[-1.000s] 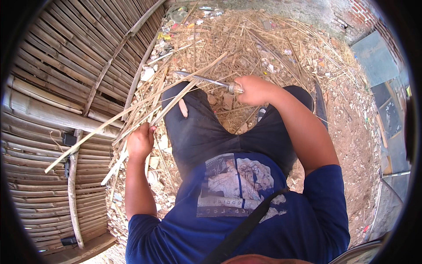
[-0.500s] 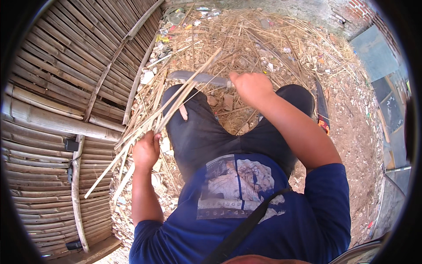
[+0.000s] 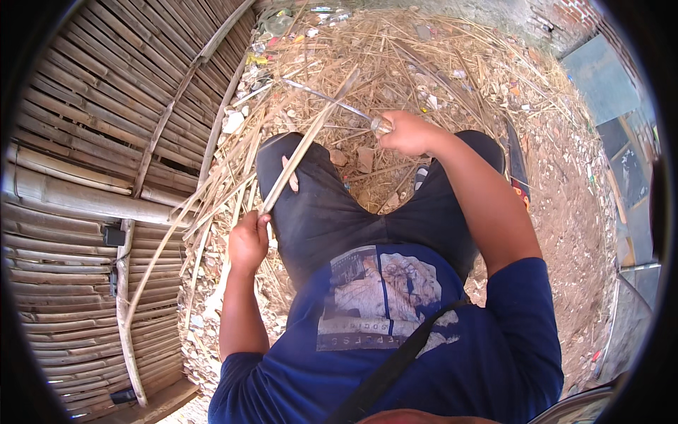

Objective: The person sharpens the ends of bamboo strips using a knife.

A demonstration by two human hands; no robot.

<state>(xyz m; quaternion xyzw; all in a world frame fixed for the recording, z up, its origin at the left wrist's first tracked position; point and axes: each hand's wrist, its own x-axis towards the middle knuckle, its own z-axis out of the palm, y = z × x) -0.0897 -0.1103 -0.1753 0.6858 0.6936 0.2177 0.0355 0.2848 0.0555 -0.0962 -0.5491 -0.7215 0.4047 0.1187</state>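
Note:
My left hand [image 3: 248, 240] is closed around the near end of a split bamboo strip [image 3: 308, 139]. The strip slants away and to the right, passing over my left knee. In my right hand [image 3: 412, 133] is the handle of a long knife, its fingers wrapped round the grip. The knife blade [image 3: 327, 97] points left and away, seen nearly edge-on. It crosses the strip near the strip's far end; whether they touch I cannot tell. More thin bamboo strips [image 3: 205, 208] lie in a loose heap beside my left hand.
A bamboo slat wall [image 3: 78, 169] stands close on my left. Bamboo shavings [image 3: 353, 49] and rubble cover the ground ahead. Beside my right knee lies a dark blade-like tool [image 3: 517, 155] with a red and orange handle. Grey-blue panels [image 3: 600, 85] lean at the far right.
The knife has turned from showing its flat side to nearly edge-on, its tip swinging farther away. My left hand has shifted slightly right, with the strip now apart from the heap.

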